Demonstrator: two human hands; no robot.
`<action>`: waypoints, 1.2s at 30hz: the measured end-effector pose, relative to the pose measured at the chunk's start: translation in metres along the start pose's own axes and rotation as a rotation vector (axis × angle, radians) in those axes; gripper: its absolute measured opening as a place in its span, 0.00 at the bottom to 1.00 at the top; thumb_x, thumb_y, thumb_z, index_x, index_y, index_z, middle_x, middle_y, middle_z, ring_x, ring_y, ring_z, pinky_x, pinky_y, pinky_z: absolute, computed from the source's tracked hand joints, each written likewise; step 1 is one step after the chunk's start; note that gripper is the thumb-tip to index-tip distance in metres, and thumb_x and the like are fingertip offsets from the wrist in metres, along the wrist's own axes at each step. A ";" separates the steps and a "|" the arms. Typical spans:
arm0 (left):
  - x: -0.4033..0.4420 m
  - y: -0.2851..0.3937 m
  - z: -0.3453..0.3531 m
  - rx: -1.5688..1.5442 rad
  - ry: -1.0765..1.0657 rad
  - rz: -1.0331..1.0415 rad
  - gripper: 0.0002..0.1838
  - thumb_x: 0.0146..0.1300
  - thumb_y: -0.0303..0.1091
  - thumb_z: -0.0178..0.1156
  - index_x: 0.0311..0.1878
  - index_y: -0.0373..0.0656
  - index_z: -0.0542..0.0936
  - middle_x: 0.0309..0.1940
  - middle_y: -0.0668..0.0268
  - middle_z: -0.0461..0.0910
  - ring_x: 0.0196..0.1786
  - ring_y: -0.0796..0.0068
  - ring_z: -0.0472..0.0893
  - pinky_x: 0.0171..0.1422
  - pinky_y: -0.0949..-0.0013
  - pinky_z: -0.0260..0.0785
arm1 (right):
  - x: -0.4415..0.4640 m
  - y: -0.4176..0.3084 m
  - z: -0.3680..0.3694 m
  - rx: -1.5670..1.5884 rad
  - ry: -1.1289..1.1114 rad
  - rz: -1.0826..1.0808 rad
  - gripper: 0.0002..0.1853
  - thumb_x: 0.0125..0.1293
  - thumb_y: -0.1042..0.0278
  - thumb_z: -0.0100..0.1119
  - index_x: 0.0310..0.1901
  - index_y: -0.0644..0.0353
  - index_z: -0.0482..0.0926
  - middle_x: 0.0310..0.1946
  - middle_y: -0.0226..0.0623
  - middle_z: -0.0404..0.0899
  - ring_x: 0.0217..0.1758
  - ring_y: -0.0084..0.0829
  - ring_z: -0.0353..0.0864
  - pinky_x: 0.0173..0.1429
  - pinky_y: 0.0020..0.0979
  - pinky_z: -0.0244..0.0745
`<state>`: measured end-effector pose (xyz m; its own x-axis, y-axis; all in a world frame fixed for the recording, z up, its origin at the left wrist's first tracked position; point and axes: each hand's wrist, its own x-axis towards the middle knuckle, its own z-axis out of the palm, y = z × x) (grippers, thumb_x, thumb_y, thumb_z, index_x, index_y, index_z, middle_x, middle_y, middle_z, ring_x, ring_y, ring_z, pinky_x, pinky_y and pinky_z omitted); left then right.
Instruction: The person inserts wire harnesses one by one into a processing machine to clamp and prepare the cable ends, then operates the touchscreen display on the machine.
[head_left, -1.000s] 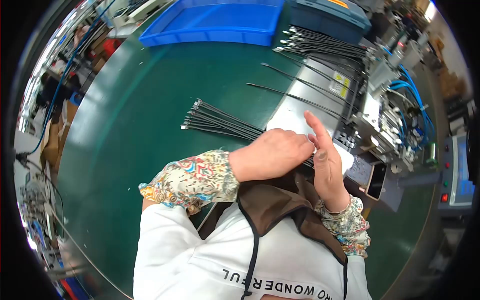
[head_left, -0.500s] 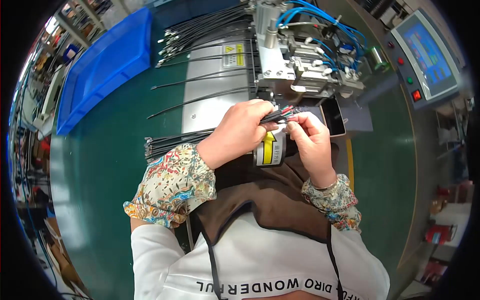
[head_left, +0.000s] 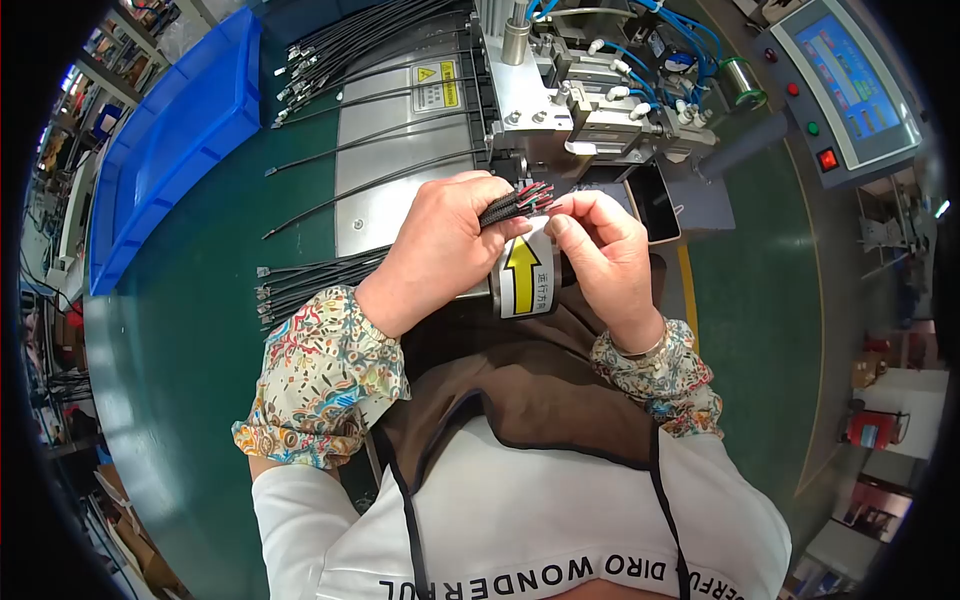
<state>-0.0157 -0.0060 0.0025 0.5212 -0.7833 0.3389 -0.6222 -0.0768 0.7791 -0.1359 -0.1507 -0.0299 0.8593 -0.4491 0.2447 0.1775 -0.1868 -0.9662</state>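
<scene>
My left hand (head_left: 440,245) is closed around a bundle of black cables (head_left: 502,208). Their stripped ends, with red, green and white wires (head_left: 535,196), stick out past my fingers to the right. Thumb and forefinger of my right hand (head_left: 605,250) are pinched together at the tips of these wires; a single thin wire end seems to lie between them. The far ends of the bundle (head_left: 310,285) trail leftward from under my left hand. Just below the wire tips is a white label with a yellow arrow (head_left: 522,275).
Single black cables (head_left: 375,138) lie spaced across a metal plate (head_left: 375,215) feeding a machine (head_left: 590,110) with blue air tubes. More cables (head_left: 345,60) are heaped behind. A blue tray (head_left: 180,150) stands at left, a control panel (head_left: 850,85) at right, a dark bin (head_left: 652,205) beside the machine.
The view has shifted, so the machine and tray sit farther left and higher. Both hands keep their holds; the wire ends in the left hand now fan out more visibly.
</scene>
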 end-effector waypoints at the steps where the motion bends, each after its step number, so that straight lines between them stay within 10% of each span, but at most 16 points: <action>1: 0.000 0.001 0.000 -0.013 0.000 -0.002 0.07 0.53 0.25 0.69 0.34 0.36 0.80 0.26 0.55 0.76 0.30 0.51 0.77 0.34 0.58 0.68 | 0.001 -0.001 0.000 0.013 -0.007 0.011 0.03 0.65 0.77 0.61 0.39 0.67 0.80 0.30 0.29 0.80 0.31 0.15 0.76 0.37 0.21 0.73; 8: 0.000 0.001 0.001 0.041 0.016 0.058 0.08 0.52 0.24 0.68 0.32 0.36 0.77 0.26 0.56 0.75 0.31 0.52 0.76 0.34 0.57 0.68 | 0.007 -0.002 0.000 -0.048 -0.035 -0.053 0.02 0.63 0.78 0.58 0.37 0.65 0.78 0.28 0.27 0.77 0.29 0.14 0.72 0.34 0.19 0.69; 15: -0.003 0.006 0.000 0.190 0.048 0.246 0.07 0.52 0.20 0.66 0.33 0.36 0.78 0.25 0.59 0.74 0.29 0.59 0.75 0.34 0.65 0.67 | 0.019 -0.017 -0.018 0.594 -0.308 0.462 0.03 0.63 0.73 0.53 0.31 0.60 0.74 0.25 0.24 0.73 0.25 0.12 0.64 0.30 0.16 0.56; 19: -0.001 -0.003 -0.001 -0.028 0.001 0.054 0.06 0.55 0.21 0.66 0.35 0.35 0.79 0.27 0.61 0.77 0.30 0.66 0.76 0.36 0.67 0.68 | 0.013 -0.011 -0.010 0.022 -0.145 -0.015 0.04 0.64 0.75 0.61 0.37 0.65 0.78 0.29 0.27 0.78 0.31 0.13 0.73 0.34 0.19 0.68; 28: -0.002 -0.001 0.000 -0.043 -0.011 -0.017 0.06 0.57 0.24 0.67 0.37 0.35 0.80 0.26 0.63 0.78 0.31 0.73 0.76 0.38 0.69 0.69 | 0.012 -0.010 0.002 -0.038 0.004 -0.075 0.03 0.63 0.76 0.62 0.36 0.65 0.79 0.28 0.30 0.78 0.29 0.16 0.75 0.32 0.22 0.69; 31: -0.003 0.005 0.006 -0.105 0.015 -0.067 0.08 0.53 0.23 0.68 0.35 0.36 0.80 0.26 0.56 0.78 0.31 0.54 0.78 0.34 0.60 0.68 | 0.011 -0.007 0.014 -0.266 0.144 -0.312 0.03 0.60 0.79 0.62 0.33 0.64 0.76 0.25 0.34 0.75 0.26 0.24 0.74 0.30 0.27 0.69; 36: -0.004 0.001 0.008 -0.025 0.003 0.024 0.08 0.52 0.22 0.67 0.36 0.37 0.80 0.27 0.60 0.78 0.31 0.59 0.78 0.35 0.63 0.69 | 0.011 -0.004 0.019 -0.364 0.232 -0.479 0.06 0.55 0.82 0.61 0.30 0.63 0.74 0.24 0.38 0.73 0.25 0.34 0.74 0.29 0.32 0.69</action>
<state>-0.0236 -0.0076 -0.0021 0.5085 -0.7826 0.3591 -0.6196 -0.0430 0.7837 -0.1184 -0.1382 -0.0250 0.5920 -0.4118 0.6928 0.3066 -0.6799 -0.6662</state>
